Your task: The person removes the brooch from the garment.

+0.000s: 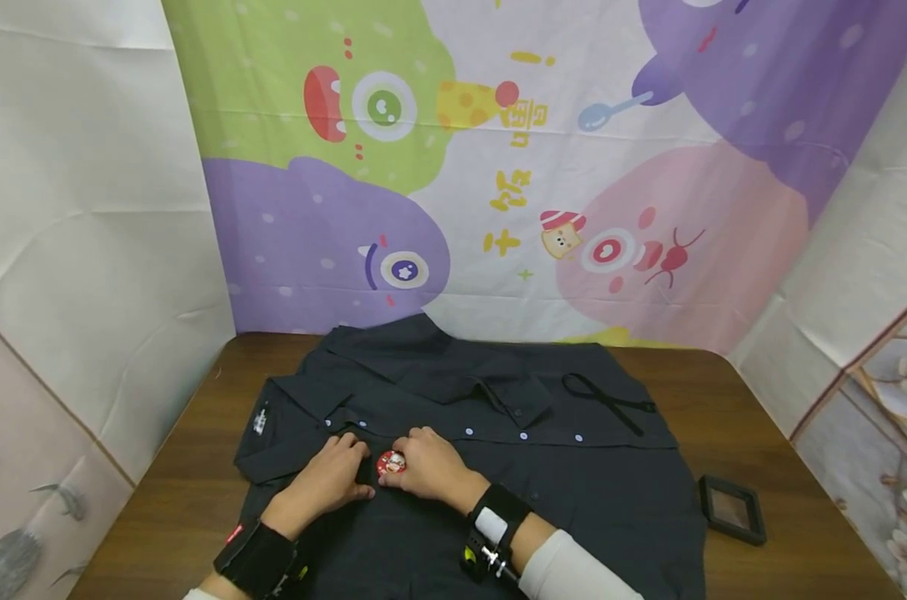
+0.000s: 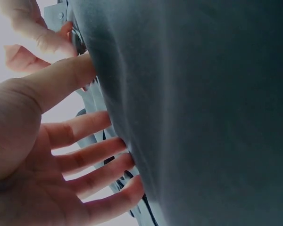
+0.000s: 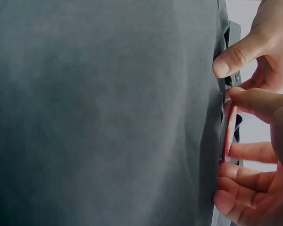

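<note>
A dark button-up shirt (image 1: pixel 603 500) lies spread over the table, its collar and a row of pale buttons (image 1: pixel 524 437) showing. On its chest area sits a round red badge (image 1: pixel 389 462) with a printed picture. My right hand (image 1: pixel 433 465) pinches this badge by its edges between thumb and fingers; the right wrist view shows the badge (image 3: pixel 230 129) edge-on, flat against the cloth. To its left, my left hand (image 1: pixel 329 473) rests on the shirt with nothing gripped. Its fingers (image 2: pixel 92 157) are extended, tips touching the fabric in the left wrist view.
A black cord loop (image 1: pixel 607 400) lies on the shirt's upper right. Beside the shirt, a small black square frame (image 1: pixel 733 509) lies on the wooden table (image 1: pixel 754 433). A cartoon-printed cloth (image 1: pixel 498 308) hangs behind the table's far edge.
</note>
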A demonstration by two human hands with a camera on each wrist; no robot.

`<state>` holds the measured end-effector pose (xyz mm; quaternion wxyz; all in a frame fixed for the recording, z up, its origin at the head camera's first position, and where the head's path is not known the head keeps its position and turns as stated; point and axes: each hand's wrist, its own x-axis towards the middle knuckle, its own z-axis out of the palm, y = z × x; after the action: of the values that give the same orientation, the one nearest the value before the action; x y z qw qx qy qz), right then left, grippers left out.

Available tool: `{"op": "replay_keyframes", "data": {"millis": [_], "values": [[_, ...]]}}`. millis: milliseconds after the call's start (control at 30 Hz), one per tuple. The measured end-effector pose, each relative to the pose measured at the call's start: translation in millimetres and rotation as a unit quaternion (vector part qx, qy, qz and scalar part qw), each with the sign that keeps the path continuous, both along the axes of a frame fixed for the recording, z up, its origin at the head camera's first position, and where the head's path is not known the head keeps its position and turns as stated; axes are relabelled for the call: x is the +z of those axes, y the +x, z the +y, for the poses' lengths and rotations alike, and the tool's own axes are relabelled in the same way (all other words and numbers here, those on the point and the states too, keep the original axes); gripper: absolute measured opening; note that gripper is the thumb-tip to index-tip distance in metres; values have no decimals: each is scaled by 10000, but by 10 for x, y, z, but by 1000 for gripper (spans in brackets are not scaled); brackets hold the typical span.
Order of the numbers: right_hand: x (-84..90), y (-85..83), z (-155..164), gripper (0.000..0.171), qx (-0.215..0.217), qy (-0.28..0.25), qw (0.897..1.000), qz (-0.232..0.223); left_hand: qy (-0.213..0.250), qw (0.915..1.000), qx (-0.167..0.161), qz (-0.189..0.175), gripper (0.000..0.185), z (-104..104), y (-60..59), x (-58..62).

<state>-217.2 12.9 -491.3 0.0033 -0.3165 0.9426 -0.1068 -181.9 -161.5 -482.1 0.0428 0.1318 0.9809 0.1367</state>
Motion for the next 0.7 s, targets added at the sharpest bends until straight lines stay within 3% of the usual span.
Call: {"op": "replay_keyframes", "data": {"millis": [333,700], "values": [[21,-8,16,55,648,-9,9978,110,-5,10000,19,-10,45,4,7,11],[36,-26,17,48,693,-167,9972,-244,-56,10000,13,-5,46,23,2,45]]}}
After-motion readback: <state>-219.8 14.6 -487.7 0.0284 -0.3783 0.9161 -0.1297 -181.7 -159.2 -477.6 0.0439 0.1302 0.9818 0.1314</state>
